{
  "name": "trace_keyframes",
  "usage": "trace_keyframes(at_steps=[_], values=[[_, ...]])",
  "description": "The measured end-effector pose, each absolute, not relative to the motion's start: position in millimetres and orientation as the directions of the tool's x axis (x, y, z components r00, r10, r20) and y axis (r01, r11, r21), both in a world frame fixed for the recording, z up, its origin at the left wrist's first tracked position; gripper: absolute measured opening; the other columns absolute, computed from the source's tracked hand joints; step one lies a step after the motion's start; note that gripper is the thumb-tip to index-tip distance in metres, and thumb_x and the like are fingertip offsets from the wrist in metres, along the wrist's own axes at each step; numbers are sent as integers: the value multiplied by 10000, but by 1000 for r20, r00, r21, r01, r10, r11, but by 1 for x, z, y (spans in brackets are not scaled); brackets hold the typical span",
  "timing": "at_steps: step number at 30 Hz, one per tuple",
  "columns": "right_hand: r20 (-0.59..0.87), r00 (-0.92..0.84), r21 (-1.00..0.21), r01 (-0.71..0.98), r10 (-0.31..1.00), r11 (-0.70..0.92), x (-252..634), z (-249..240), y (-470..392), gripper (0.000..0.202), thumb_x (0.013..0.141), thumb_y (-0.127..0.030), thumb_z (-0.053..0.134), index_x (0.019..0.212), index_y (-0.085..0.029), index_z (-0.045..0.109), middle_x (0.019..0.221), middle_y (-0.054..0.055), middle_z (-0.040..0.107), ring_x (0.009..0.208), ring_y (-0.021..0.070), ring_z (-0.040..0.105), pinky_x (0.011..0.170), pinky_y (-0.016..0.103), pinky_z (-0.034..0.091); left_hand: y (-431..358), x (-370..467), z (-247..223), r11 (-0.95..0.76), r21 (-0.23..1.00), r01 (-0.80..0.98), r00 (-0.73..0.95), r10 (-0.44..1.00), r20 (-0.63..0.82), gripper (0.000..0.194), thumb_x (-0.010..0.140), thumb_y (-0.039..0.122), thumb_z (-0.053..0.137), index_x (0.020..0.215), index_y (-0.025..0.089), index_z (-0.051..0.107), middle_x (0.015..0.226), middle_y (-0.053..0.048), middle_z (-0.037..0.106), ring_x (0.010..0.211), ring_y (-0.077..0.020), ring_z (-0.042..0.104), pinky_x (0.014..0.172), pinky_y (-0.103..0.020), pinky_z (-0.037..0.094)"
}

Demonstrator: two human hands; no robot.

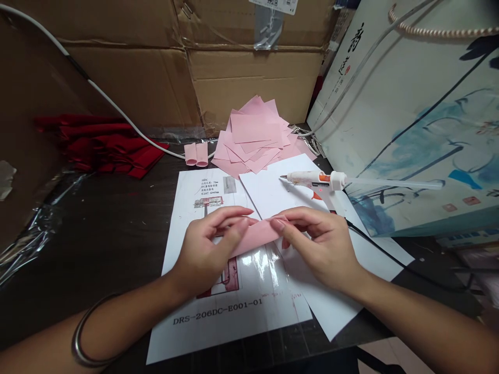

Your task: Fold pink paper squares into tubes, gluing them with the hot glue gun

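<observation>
Both hands pinch one folded strip of pink paper (255, 237) above a printed sheet (179, 275). My left hand (212, 244) grips its left end between thumb and fingers. At the right end, my right hand (317, 241) presses the strip with thumb and forefinger. A white glue gun (317, 180) with orange parts lies on blank white paper (273, 182), just beyond my right hand. Farther back is a loose pile of pink paper pieces (255, 132). Two small rolled pink tubes (196, 155) stand left of that pile.
Dark red folded pieces (105, 145) lie at the back left of the dark table (128, 223). Cardboard (257, 83) walls the back, and a white painted box (421, 119) stands at the right. A black cord (384, 249) trails right from the glue gun.
</observation>
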State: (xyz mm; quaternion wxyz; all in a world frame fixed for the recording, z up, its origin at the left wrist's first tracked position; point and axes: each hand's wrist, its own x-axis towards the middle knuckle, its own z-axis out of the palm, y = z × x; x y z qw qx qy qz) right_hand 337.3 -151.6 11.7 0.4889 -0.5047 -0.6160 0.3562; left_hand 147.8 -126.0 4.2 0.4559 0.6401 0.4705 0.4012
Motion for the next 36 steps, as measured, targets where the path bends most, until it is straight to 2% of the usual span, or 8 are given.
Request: trace_keyframes(at_steps=[3,7,16,22,26,30,33,36], values=[[246,-99,-906,331,964,265,338,11,-152,114,868,-241,651,856,-213,760,751,2,736,638,125,647,581,240,517,-127,147,3,-153,956,248,323,944,67,161,817,314,696,928,208,744,854,-30,762,776,-168,708,694,-226,558],[274,-120,-876,379,954,299,338,13,-153,135,876,-247,636,840,-212,762,752,6,739,646,139,649,591,257,524,-127,149,5,-119,972,201,247,967,67,92,804,277,702,798,196,745,772,-24,756,711,-161,700,660,-224,556],[283,-21,-903,331,959,274,339,15,-152,92,843,-222,668,792,-194,739,681,4,711,587,133,630,554,264,515,-123,152,6,54,997,62,107,992,-61,384,943,456,491,718,166,606,758,-39,723,640,-130,663,610,-224,536],[138,34,-977,169,990,131,340,9,-151,124,868,-296,662,879,-176,691,610,-10,660,531,113,602,467,232,442,-125,149,3,-67,978,196,219,975,22,204,802,382,705,916,215,684,764,9,715,648,-128,648,554,-193,496],[83,12,-988,129,996,81,342,10,-149,182,891,-339,638,837,-172,682,576,-12,647,523,101,583,504,229,449,-124,150,5,-106,962,252,231,972,46,152,824,334,679,763,207,738,696,1,714,660,-147,667,608,-215,527],[69,38,-992,106,997,64,343,13,-147,189,886,-350,645,837,-178,705,535,-21,647,491,97,582,504,226,460,-123,150,6,-58,972,229,240,971,2,194,832,360,672,834,187,759,622,-12,700,550,-132,631,518,-208,500],[110,92,-982,161,990,95,342,17,-146,144,846,-320,693,827,-186,745,483,-42,614,424,83,536,453,221,439,-119,146,4,-88,963,255,289,957,11,235,871,375,620,857,185,758,557,6,653,480,-104,557,457,-199,444],[143,113,-969,217,983,116,341,20,-147,109,822,-296,715,812,-205,775,485,-49,608,394,65,487,405,209,410,-113,139,3,-191,940,283,375,924,75,259,888,325,595,719,186,734,520,29,590,494,-89,522,514,-201,443]])
